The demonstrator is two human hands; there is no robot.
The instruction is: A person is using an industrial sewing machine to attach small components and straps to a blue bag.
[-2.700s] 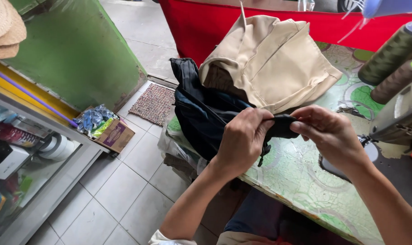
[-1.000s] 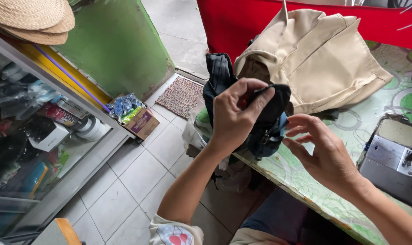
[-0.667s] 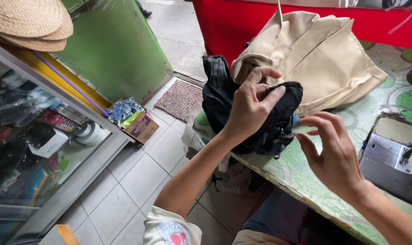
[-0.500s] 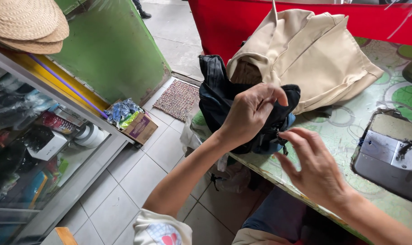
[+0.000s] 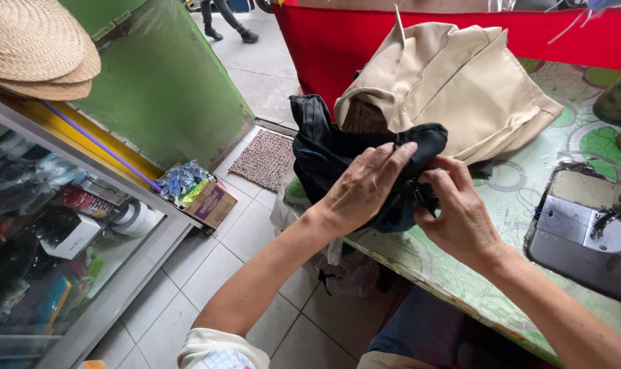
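A dark navy garment (image 5: 324, 154) lies bunched at the left end of a green patterned sewing table (image 5: 461, 270). My left hand (image 5: 365, 188) rests flat over the garment's folded top, fingers pressed on the cloth. Just to its right, my right hand (image 5: 457, 215) pinches the same dark cloth near a zipper. A beige garment (image 5: 454, 89) is piled behind, touching the dark one.
A sewing machine's metal bed (image 5: 580, 236) sits at the right. Red cloth (image 5: 351, 41) hangs behind the table. To the left are a glass display case (image 5: 57, 232), straw hats (image 5: 33, 48), a green panel (image 5: 163, 82), a small box of packets (image 5: 197, 195) and a doormat (image 5: 266, 160) on the tiled floor.
My right hand came back onto the dark garment after hovering off it. My left hand flattened over the folded cloth. The view shifted slightly.
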